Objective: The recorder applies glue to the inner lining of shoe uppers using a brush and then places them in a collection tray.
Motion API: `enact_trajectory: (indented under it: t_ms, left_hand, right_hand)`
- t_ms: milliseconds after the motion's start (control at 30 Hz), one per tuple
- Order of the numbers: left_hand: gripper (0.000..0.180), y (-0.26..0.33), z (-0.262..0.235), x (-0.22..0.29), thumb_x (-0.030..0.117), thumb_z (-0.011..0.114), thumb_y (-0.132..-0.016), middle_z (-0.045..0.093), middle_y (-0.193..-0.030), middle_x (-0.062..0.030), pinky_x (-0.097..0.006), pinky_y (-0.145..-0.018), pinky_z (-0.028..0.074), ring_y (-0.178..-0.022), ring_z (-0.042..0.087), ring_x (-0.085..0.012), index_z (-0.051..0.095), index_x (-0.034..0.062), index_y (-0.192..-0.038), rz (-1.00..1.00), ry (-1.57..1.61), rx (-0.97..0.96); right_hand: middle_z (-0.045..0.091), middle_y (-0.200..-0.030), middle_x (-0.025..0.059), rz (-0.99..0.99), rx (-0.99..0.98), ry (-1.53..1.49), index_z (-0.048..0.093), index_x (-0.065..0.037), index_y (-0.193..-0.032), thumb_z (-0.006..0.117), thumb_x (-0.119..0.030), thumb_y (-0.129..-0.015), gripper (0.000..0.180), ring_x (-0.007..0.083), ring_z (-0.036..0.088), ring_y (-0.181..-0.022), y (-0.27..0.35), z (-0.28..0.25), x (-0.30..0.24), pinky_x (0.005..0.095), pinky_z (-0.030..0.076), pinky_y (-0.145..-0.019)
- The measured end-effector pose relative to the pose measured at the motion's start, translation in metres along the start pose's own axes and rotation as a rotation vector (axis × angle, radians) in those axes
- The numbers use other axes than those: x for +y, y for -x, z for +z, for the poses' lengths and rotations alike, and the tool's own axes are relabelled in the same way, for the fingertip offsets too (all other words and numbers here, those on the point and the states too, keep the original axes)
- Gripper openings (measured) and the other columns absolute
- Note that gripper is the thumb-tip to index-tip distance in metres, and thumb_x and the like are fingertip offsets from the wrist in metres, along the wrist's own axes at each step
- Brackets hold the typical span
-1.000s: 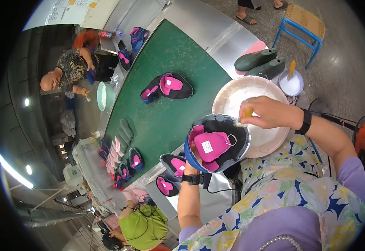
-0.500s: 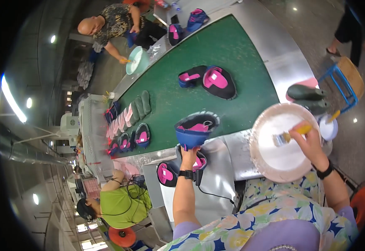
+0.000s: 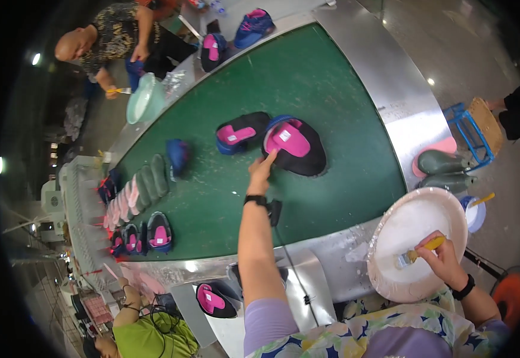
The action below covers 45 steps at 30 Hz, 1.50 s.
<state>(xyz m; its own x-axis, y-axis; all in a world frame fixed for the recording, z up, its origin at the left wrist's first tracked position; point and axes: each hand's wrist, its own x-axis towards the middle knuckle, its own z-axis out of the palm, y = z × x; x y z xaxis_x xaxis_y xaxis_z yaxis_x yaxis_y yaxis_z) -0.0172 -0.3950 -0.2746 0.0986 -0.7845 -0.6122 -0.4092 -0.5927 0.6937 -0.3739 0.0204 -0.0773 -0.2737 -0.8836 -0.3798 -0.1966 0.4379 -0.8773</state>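
My left hand (image 3: 262, 171) reaches far out over the green conveyor belt (image 3: 331, 101). Its fingertips grip the near rim of a black and blue shoe upper with a pink insole (image 3: 294, 144) that lies on the belt. My right hand (image 3: 446, 262) is closed on a yellow-handled brush (image 3: 416, 253). The bristles rest inside a wide white bowl (image 3: 412, 224) at the belt's near right edge. A second black and pink upper (image 3: 240, 132) lies just left of the first.
A small blue piece (image 3: 178, 156), grey-green soles (image 3: 152, 178) and a row of pink-lined shoes (image 3: 146, 234) sit on the belt's left. Another upper (image 3: 214, 298) lies on the metal ledge near me. One person with a pale bowl (image 3: 144, 98) works at the far left; another in green (image 3: 146, 335) sits at the lower left. Dark shoe lasts (image 3: 445, 162) and a blue stool (image 3: 474, 128) stand on the right.
My left hand has carried the upper from near my chest out onto the belt and set it down beside the other one. My right hand has brought the brush down into the bowl.
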Motion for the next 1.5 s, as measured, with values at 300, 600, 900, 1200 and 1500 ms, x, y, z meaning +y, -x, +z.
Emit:
enact_trajectory:
  t_ms: [300, 600, 900, 1200, 1500]
  left_hand:
    - [0.025, 0.176, 0.012, -0.033, -0.003, 0.057, -0.085, 0.063, -0.100, -0.0217, -0.041, -0.077, 0.049, -0.090, 0.061, -0.0371, 0.056, -0.0027, -0.109, 1.009, -0.403, 0.426]
    - [0.039, 0.273, -0.003, -0.068, -0.002, 0.064, -0.073, 0.054, -0.131, -0.0204, -0.044, -0.102, 0.044, -0.119, 0.054, -0.0388, 0.056, 0.0031, -0.110, 0.785, -0.930, -0.132]
    - [0.040, 0.212, 0.040, -0.021, 0.005, 0.064, -0.080, 0.060, -0.123, -0.0168, -0.039, -0.094, 0.049, -0.117, 0.057, -0.0358, 0.058, 0.0105, -0.119, 0.489, -1.081, -0.057]
    - [0.042, 0.331, -0.008, 0.027, 0.008, 0.065, -0.083, 0.061, -0.122, -0.0147, -0.037, -0.094, 0.050, -0.116, 0.058, -0.0315, 0.057, 0.0096, -0.124, 0.164, 0.391, -0.447]
    - [0.043, 0.419, 0.096, 0.029, 0.009, 0.065, -0.084, 0.061, -0.123, -0.0137, -0.037, -0.096, 0.049, -0.116, 0.058, -0.0296, 0.055, 0.0090, -0.126, 0.496, 0.276, -0.477]
  right_hand:
    - [0.067, -0.085, 0.0080, -0.060, 0.066, 0.092, 0.060, -0.002, -0.095, 0.069, -0.013, -0.090, 0.015, 0.0148, 0.064, -0.081, 0.012, -0.029, 0.025, 0.0278, 0.049, -0.073]
    - [0.066, -0.084, 0.0112, -0.121, 0.054, 0.081, 0.061, -0.002, -0.095, 0.069, -0.014, -0.089, 0.015, 0.0228, 0.064, -0.075, 0.014, -0.009, 0.036, 0.0308, 0.049, -0.070]
    - [0.063, -0.086, 0.0071, -0.667, -0.305, 0.666, 0.063, -0.009, -0.087, 0.065, -0.013, -0.084, 0.005, 0.0249, 0.063, -0.084, -0.001, 0.014, 0.070, 0.0361, 0.052, -0.077]
    - [0.066, -0.090, 0.0098, -0.323, -0.165, 0.036, 0.061, -0.004, -0.093, 0.068, -0.015, -0.088, 0.014, 0.0226, 0.065, -0.085, -0.003, -0.107, 0.010, 0.0330, 0.049, -0.077]
    - [0.063, -0.084, 0.0093, -0.693, -0.088, -0.064, 0.060, -0.003, -0.094, 0.069, -0.023, -0.090, 0.022, 0.0251, 0.064, -0.077, -0.011, -0.103, -0.020, 0.0333, 0.049, -0.072]
